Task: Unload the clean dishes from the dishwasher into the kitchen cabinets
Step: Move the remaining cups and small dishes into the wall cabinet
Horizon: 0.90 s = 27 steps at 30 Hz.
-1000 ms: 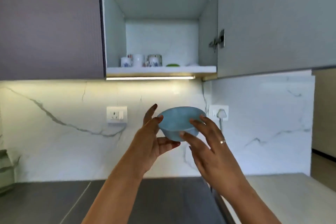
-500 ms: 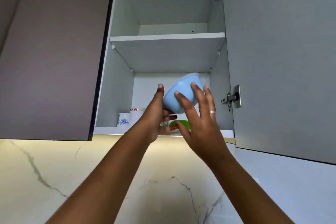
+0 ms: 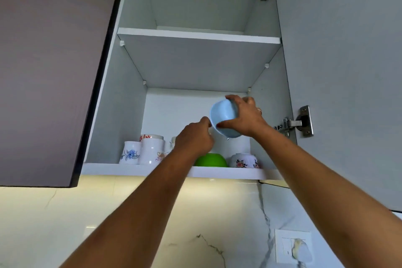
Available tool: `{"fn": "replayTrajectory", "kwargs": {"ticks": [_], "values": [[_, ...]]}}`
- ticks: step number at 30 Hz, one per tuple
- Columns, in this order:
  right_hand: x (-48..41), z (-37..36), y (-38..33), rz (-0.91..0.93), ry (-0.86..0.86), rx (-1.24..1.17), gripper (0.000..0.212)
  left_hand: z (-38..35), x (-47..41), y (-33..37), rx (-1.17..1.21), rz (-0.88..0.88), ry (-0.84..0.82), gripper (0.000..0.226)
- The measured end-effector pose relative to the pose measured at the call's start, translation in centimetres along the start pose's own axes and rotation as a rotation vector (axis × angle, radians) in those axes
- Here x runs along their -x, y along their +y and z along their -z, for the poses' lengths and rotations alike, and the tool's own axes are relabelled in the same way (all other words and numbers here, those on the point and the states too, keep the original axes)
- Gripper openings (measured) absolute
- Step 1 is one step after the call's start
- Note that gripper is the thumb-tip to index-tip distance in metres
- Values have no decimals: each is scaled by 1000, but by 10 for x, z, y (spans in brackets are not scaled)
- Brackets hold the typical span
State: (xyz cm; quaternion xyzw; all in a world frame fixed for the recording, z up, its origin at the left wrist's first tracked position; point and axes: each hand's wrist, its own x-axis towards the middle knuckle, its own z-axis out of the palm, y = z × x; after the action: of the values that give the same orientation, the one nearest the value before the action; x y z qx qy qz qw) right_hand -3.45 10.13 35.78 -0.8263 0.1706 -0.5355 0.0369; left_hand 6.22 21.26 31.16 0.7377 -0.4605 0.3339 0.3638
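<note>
Raised since the earlier frame, the light-blue plastic bowl (image 3: 224, 113) now tilts inside the open cabinet (image 3: 117, 115), lower compartment, above a green bowl (image 3: 210, 160); right hand (image 3: 245, 117) fingers clamp it; left hand (image 3: 193, 139) grip cannot be told

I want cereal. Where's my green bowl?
In the head view, the green bowl sits on the cabinet's bottom shelf, right of centre, between the left forearm and a flowered cup, below the blue bowl.
</note>
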Motion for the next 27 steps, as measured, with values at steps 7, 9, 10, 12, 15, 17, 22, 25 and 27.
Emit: {"fn": "replayTrajectory", "kwargs": {"ticks": [7, 9, 10, 12, 15, 17, 22, 25, 27], "values": [[-34, -41, 14, -222, -298, 108, 91, -30, -8, -21, -461, -145, -98, 38], [-35, -49, 15, -245, -354, 199, 88, -30, -8, -22, -483, -81, -154, 36], [-35, -54, 16, -248, -389, 249, 86, -30, -7, -22, -501, -58, -169, 36], [-36, -63, 17, -238, -450, 327, 82, -30, -7, -22, -528, -24, -190, 38], [-37, -69, 23, -225, -501, 335, 75, -31, -8, -21, -514, 37, -246, 41], [-36, -71, 25, -191, -504, 378, 67, -32, -8, -21, -497, 59, -261, 42], [-37, -79, 32, -65, -442, 743, 56, -31, -7, -21, -507, 67, -268, 40], [-37, -80, 36, -47, -442, 691, 54, -31, -7, -21, -520, 69, -288, 40], [-37, -79, 38, -49, -437, 656, 52, -30, -7, -20, -520, 71, -303, 41]]}}
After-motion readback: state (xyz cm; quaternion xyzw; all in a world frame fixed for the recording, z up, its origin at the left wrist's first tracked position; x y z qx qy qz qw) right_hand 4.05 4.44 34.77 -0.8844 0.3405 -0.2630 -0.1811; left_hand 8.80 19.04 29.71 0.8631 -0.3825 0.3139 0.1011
